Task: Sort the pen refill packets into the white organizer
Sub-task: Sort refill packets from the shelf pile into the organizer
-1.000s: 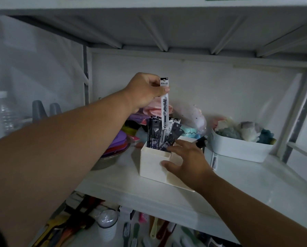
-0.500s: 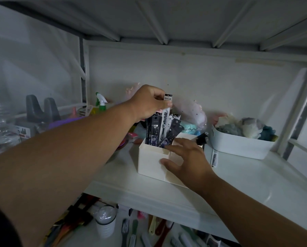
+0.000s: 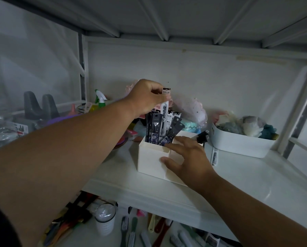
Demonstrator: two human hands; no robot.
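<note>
Left hand (image 3: 147,97) pinches the top of a slim white pen refill packet (image 3: 164,111) between thumb and curled fingers; the packet stands near upright, its lower end down among the dark packets (image 3: 156,127) standing in the rear-left compartment of the square white plastic organizer (image 3: 152,159). Right hand (image 3: 190,157) lies spread and loose over the organizer's front-right part, thumb against the front wall, fingers reaching over the rim, gripping nothing. Organizer sits on the white metal shelf (image 3: 238,177), set back a little from the front edge. Bare shelf runs open to the right and front. One more narrow packet (image 3: 214,156) lies flat just right of the organizer, with a black binder clip (image 3: 202,136) near its back corner. Beyond these, a white oval tub of soft toys (image 3: 242,141) sits near the right upright. Left side crowded: purple plates (image 3: 120,139), a green spray bottle (image 3: 100,98). Shelf underside overhead, well above the left hand.
</note>
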